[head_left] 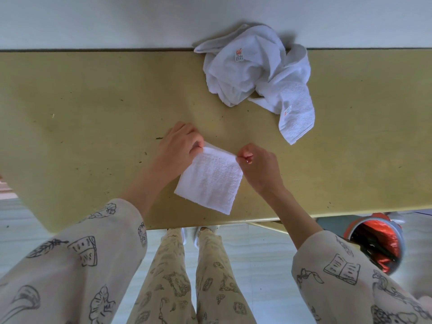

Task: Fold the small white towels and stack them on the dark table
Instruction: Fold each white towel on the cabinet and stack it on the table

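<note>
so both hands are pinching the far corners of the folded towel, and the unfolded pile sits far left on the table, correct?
Not quite. The head view shows the unfolded pile far right on the table, not left. The rest holds: left hand and right hand pinch the folded towel's far corners.

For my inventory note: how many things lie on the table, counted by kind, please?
Folded towel, pinched at its far corners by the left hand and right hand: 1
Crumpled towels in the pile, judging by two labels: 2
Total on the table: 3
</note>
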A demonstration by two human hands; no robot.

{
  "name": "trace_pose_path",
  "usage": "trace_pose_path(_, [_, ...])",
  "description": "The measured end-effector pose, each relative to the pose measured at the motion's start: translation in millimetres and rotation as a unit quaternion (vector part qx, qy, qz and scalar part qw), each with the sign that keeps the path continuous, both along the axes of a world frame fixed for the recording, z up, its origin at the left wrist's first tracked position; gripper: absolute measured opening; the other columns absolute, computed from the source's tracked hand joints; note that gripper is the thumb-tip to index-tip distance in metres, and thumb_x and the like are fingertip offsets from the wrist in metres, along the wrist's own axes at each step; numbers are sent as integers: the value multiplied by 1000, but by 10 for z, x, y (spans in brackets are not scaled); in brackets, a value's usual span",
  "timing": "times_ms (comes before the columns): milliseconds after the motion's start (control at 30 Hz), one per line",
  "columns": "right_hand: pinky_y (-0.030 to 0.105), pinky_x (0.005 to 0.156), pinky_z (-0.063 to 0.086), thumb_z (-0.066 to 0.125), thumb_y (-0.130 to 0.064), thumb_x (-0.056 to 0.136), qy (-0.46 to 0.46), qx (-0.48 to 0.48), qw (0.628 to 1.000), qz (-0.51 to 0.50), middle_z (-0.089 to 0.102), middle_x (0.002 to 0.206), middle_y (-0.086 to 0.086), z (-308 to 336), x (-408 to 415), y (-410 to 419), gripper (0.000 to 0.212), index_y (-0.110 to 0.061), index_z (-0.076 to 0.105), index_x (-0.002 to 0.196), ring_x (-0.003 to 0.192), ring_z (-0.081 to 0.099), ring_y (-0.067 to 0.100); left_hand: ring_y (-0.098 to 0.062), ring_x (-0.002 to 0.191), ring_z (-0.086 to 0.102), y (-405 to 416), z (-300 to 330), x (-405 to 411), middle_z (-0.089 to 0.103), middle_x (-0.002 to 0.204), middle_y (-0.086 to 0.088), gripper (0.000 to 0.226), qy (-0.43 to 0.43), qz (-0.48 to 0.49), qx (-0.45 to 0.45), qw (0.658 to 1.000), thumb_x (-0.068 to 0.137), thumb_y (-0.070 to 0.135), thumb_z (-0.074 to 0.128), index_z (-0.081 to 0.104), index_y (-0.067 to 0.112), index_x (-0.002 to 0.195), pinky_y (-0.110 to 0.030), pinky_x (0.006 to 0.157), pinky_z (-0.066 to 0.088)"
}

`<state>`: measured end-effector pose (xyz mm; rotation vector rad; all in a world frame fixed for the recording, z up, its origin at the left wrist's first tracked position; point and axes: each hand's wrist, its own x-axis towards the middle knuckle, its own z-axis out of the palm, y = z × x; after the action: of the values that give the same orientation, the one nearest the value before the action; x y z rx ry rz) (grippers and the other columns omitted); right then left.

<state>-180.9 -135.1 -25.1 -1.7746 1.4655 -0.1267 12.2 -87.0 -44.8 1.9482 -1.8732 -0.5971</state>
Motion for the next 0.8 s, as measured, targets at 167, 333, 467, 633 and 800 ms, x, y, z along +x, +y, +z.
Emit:
trace_pose_path(167, [7, 63, 36, 56, -6, 87, -5, 1, 1000, -5, 58, 77, -6, 26, -4, -6, 7, -8, 62, 85, 76, 53, 10, -15, 79, 42, -34, 7, 15, 59, 77, -4, 9, 14, -11, -25, 1000, 81, 1, 62, 58, 5, 74, -32, 70, 40])
trace_pose_path(333, [21, 70, 41, 54, -4, 86, 4, 14, 1000, -6, 61, 79, -3, 38, 10, -24, 10, -11, 59, 82, 78, 56, 15, -21, 80, 49, -46, 24, 8, 59, 79, -5, 9, 13, -17, -1, 1000, 85, 1, 56, 57, 3, 76, -33, 70, 43])
trace_pose_path(467, [28, 73, 44, 53, -2, 86, 5, 13, 1000, -12, 64, 85, 5, -8, 22, -13, 8, -6, 60, 86, 80, 57, 20, -20, 82, 50, -76, 34, -23, 58, 84, -6, 10, 24, -11, 18, 999, 88, 1, 52, 57, 2, 80, -32, 71, 43])
trace_pose_path(633, [26, 70, 41, 53, -4, 88, 20, -36, 999, -7, 58, 90, 7, -91, 44, 19, 9, -5, 60, 93, 78, 53, 20, -22, 88, 50, -71, 8, -30, 59, 89, -9, 13, 18, -3, 28, 999, 91, 6, 52, 64, 2, 88, -26, 75, 37])
trace_pose_path(800, [35, 79, 47, 57, -6, 87, 1, -91, 996, -24, 57, 99, 11, -121, 27, 119, 14, -4, 61, 101, 86, 57, 27, -24, 85, 50, 42, -49, -47, 58, 87, -8, 14, 3, 18, 15, 1000, 92, 7, 50, 62, 3, 85, -35, 71, 46])
